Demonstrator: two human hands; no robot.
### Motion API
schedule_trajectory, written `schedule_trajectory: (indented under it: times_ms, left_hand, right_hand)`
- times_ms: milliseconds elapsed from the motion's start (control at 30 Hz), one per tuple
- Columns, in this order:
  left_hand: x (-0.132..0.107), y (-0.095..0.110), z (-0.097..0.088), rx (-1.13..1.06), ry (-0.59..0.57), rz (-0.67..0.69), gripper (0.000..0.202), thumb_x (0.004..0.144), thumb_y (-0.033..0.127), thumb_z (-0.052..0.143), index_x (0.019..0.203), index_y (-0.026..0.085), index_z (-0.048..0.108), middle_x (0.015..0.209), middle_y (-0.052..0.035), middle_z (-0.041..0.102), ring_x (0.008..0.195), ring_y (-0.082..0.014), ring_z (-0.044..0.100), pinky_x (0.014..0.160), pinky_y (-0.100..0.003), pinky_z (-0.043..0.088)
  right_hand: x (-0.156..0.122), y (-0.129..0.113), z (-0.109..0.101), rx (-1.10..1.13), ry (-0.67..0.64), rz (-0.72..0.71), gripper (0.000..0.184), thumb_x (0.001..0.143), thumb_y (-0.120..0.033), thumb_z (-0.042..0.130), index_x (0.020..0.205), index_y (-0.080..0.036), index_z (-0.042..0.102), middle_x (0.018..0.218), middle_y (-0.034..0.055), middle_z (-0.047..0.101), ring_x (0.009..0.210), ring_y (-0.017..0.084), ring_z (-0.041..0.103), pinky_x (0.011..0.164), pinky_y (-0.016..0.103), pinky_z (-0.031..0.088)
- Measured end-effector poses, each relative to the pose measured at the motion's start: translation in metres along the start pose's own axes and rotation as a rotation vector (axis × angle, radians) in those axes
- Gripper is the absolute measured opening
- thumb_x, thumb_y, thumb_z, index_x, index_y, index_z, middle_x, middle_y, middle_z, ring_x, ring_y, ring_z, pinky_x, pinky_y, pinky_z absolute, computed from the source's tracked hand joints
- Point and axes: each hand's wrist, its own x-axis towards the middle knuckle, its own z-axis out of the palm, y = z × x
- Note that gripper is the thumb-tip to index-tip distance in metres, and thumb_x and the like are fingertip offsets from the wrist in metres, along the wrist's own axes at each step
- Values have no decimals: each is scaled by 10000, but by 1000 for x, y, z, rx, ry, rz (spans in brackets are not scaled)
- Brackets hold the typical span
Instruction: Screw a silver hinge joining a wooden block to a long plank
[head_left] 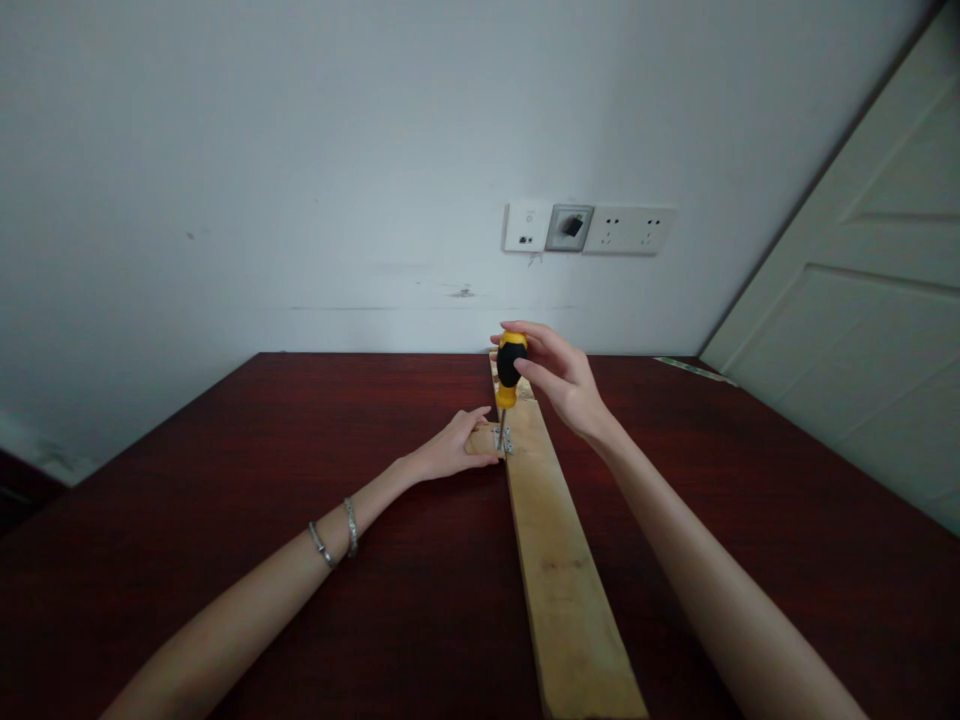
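A long pale wooden plank [559, 560] lies on the dark red table [300, 480], running away from me. A small wooden block [482, 439] sits against its left side, joined by a small metal hinge [507, 439]. My right hand [559, 378] is closed round the top of a yellow and black screwdriver [509, 370], which stands upright with its tip on the hinge. My left hand [450, 450] rests on the small block, fingers pressed against it. Two silver bracelets [335, 535] circle my left wrist.
A white wall stands behind the table, with a row of sockets and a switch plate [589, 228]. A white door [870, 330] is at the right. The table's far edge meets the wall.
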Motion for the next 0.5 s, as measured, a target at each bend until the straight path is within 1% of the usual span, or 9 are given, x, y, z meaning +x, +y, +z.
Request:
schedule_trajectory:
  times_ms: [67,200,267,367,500]
  left_hand:
    - [0,0,0,-3,0,2,715,762,509,668,1333,200,367,1155,-110,503,1068,-270,500,902,-417,428]
    - [1,1,0,-2,4,-3,689,754,499,680,1309,202,401,1146,-106,516,1068,-276,500,902,-419,424]
    - [1,1,0,-12,6,9,679,751,481,690,1304,207,406,1151,-101,522,1067,-271,501,902,-415,422]
    - [1,0,1,-17,4,10,663,752,468,694,1298,214,416,1173,-101,514,1072,-265,500,911,-413,420]
    - [1,-1,1,-8,0,-16,704,748,468,699,1328,214,391,1167,-110,510,1082,-269,493,928,-431,413]
  right_hand:
    - [0,0,0,-18,16,-1,361,850,-251,558,1208,-293,542,1216,43,580,1110,198,570,934,395,495]
    - [2,0,4,-96,75,-3,446,786,-275,657,1214,-293,532,1122,37,604,987,172,597,776,315,544]
    - [3,-1,5,-137,103,-8,462,744,-288,703,1180,-290,548,1144,34,595,957,164,593,702,275,538]
    - [3,-3,6,-193,140,-3,434,697,-310,745,1098,-271,584,1176,38,586,914,158,589,620,243,510]
    - [3,-4,6,-215,174,6,418,677,-329,760,1051,-253,591,1123,37,601,888,157,582,589,235,491]
